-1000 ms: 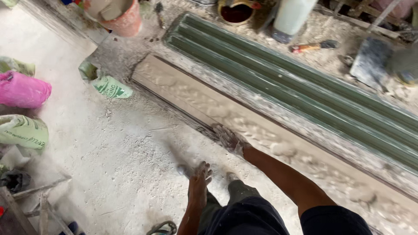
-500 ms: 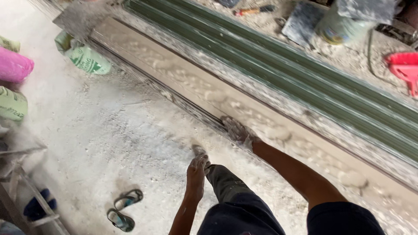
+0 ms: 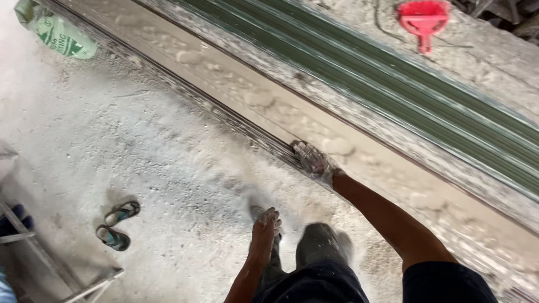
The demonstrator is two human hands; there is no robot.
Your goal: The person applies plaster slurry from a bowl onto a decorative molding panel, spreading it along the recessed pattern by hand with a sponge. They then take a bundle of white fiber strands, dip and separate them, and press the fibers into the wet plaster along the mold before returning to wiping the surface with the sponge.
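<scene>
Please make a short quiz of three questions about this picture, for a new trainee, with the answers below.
1. True or false: the right hand rests on the edge of the long plaster-filled mould.
2. Which thing lies on the dusty floor to the person's left? A) a pair of sandals B) a bucket C) a hammer
3. Fill in: the scoop at the top of the picture is ____ in colour.

Key
1. True; the hand is coated in white plaster.
2. A; the pair of sandals lies there, while the left hand hangs free and holds nothing.
3. Red.
</scene>
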